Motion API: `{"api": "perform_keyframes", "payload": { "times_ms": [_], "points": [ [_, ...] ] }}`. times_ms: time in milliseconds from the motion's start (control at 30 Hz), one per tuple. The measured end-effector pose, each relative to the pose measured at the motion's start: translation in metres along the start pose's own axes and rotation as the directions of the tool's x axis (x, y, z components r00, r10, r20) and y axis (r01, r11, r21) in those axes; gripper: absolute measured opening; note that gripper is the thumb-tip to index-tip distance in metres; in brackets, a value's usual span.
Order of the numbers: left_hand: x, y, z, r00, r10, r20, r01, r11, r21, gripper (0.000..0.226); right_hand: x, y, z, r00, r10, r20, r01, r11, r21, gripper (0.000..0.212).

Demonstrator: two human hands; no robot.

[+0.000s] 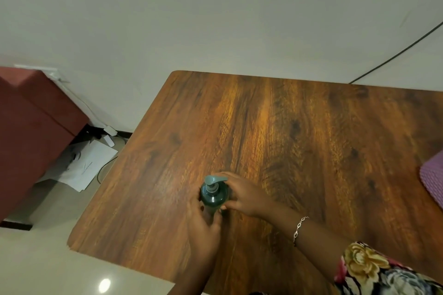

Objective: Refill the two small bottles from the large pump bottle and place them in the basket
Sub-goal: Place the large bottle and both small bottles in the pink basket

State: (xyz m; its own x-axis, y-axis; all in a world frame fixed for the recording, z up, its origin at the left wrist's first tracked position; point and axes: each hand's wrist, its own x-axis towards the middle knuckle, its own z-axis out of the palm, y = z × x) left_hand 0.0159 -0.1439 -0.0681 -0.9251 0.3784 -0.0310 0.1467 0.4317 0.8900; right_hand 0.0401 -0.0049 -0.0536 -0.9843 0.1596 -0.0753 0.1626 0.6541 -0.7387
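On the near-left part of the wooden table (299, 127), the left hand (203, 225) had its fingers curled round the near side of the large pump bottle (214, 195), and the right hand (243, 196), a thin bracelet (299, 227) at its wrist, wrapped the far and right side with the thumb toward the person, so both hands gripped the bottle and neither lay open. The bottle stood upright on the table between them, its pale pump head (214, 181) pointing its spout to the right. It looked like smooth, dark teal plastic, stiff enough not to give under the fingers but likely slick wherever soap had run down; the dark wall hid how full it was, so its weight could not be judged, though a tall pump probably made it tip easily. The body below the shoulder seemed the safe place to hold it, since the head would sink or swivel if taken as a handle. The two small bottles were not in view. At the right edge lay a purple textured thing (431, 175), cut off by the frame, perhaps the basket, though I could not tell. Beyond the table were a red upholstered seat (36, 127) and loose papers (84, 167) on the floor
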Motion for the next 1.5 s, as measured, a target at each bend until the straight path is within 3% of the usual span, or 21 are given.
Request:
{"api": "perform_keyframes", "payload": {
  "times_ms": [167, 467, 633, 767, 867, 1000, 1067, 1200, 1367, 1500],
  "points": [
    [0.002, 0.006, 0.000, 0.994, 0.059, 0.097, -0.058, 0.998, -0.012, 0.067, -0.003, 0.001, -0.006, 0.998, 0.035, -0.044, -0.033, 0.998, 0.052, 0.069],
    [0.013, 0.038, 0.020, 0.920, 0.295, 0.259, -0.295, 0.955, -0.041, 0.068, -0.040, -0.002, -0.045, 0.948, 0.141, -0.284, -0.112, 0.987, 0.114, 0.071],
    [0.015, 0.066, 0.046, 0.836, 0.375, 0.400, -0.366, 0.925, -0.101, 0.068, -0.074, 0.011, -0.074, 0.890, 0.202, -0.409, -0.206, 0.978, 0.036, 0.060],
    [0.013, 0.091, 0.074, 0.713, 0.470, 0.521, -0.457, 0.874, -0.163, 0.072, -0.106, 0.024, -0.097, 0.854, 0.228, -0.467, -0.233, 0.971, 0.049, 0.059],
    [0.008, 0.117, 0.097, 0.630, 0.482, 0.609, -0.431, 0.869, -0.242, 0.087, -0.133, 0.031, -0.116, 0.820, 0.231, -0.523, -0.238, 0.970, 0.055, 0.060],
    [-0.008, 0.155, 0.140, 0.452, 0.551, 0.702, -0.497, 0.809, -0.314, 0.092, -0.182, 0.044, -0.148, 0.733, 0.276, -0.622, -0.357, 0.934, -0.005, 0.059],
    [-0.019, 0.173, 0.160, 0.399, 0.563, 0.723, -0.507, 0.793, -0.338, 0.086, -0.206, 0.050, -0.164, 0.668, 0.316, -0.674, -0.416, 0.909, 0.014, 0.053],
    [-0.041, 0.203, 0.200, 0.335, 0.590, 0.735, -0.504, 0.771, -0.389, 0.068, -0.245, 0.059, -0.188, 0.531, 0.374, -0.761, -0.469, 0.877, 0.104, 0.050],
    [-0.072, 0.239, 0.248, 0.276, 0.636, 0.720, -0.549, 0.720, -0.425, 0.045, -0.288, 0.077, -0.217, 0.273, 0.483, -0.832, -0.572, 0.777, 0.263, 0.054],
    [-0.096, 0.263, 0.287, 0.225, 0.668, 0.709, -0.577, 0.678, -0.456, 0.039, -0.323, 0.094, -0.247, 0.152, 0.494, -0.856, -0.719, 0.650, 0.248, 0.060]
  ]
}}
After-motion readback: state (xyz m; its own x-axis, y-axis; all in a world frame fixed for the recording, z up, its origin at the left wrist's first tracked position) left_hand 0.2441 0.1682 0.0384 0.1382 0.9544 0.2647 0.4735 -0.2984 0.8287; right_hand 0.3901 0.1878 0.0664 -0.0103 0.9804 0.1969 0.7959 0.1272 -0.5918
